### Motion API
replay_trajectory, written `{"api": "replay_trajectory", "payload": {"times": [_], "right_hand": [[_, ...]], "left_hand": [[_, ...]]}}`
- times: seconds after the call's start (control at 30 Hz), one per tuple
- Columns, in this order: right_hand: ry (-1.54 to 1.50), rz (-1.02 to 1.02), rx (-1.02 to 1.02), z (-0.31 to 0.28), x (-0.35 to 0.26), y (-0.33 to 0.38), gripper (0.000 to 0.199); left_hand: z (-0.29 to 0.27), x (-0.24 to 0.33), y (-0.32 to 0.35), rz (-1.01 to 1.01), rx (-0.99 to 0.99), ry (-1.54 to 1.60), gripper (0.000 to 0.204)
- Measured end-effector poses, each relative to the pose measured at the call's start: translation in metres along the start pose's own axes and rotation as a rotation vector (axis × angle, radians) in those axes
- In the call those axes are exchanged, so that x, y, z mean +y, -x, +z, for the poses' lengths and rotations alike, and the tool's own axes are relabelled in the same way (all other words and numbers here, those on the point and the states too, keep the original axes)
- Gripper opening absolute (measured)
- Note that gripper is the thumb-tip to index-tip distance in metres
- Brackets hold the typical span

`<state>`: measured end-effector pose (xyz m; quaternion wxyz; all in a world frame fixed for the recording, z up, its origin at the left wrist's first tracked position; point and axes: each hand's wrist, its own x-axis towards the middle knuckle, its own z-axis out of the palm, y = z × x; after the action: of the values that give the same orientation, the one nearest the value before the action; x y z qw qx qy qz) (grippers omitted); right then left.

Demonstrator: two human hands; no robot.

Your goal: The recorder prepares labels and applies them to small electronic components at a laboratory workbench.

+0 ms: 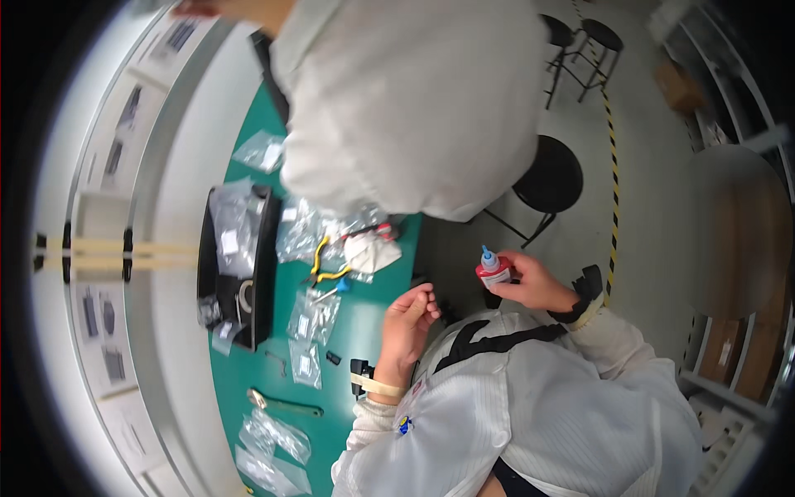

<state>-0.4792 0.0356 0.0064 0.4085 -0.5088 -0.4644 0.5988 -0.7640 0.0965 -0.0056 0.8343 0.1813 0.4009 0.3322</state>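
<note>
Fingers [515,267] of the right hand [534,283] are closed around a small red bottle [493,273] with a blue dropper tip, held upright off the counter's edge, above the floor. Left hand [407,325] is raised just beside it, fingers curled inward; whether anything is pinched cannot be told. On the green counter [364,323] lie clear plastic bags [313,319], yellow-handled pliers [323,267] and a black tray [240,265]. Another person's white sleeve [406,99] is seen above, with a black stool [551,176] beyond.
</note>
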Motion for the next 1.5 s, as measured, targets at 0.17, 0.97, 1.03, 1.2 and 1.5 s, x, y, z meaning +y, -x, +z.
{"api": "replay_trajectory", "payload": {"times": [0.17,0.97,1.03,1.2,1.5], "right_hand": [[-0.065,-0.051,0.389,-0.077,0.016,0.078,0.048],[-0.745,-0.533,1.196,-0.621,-0.039,0.201,0.026],[-0.760,-0.579,1.063,-0.672,-0.061,0.176,0.025],[-0.865,-0.615,0.819,-0.790,-0.089,0.082,0.025],[-1.081,-0.452,0.368,-0.911,-0.122,-0.149,0.034]], "left_hand": [[0.092,-0.030,-0.056,-0.180,-0.169,-0.174,0.021],[0.518,-0.197,-0.400,-0.276,-0.427,-0.171,0.018],[0.525,-0.196,-0.428,-0.233,-0.384,-0.132,0.018],[0.545,-0.180,-0.510,-0.093,-0.291,-0.081,0.019],[0.589,-0.100,-0.578,0.109,-0.056,-0.012,0.018]]}}
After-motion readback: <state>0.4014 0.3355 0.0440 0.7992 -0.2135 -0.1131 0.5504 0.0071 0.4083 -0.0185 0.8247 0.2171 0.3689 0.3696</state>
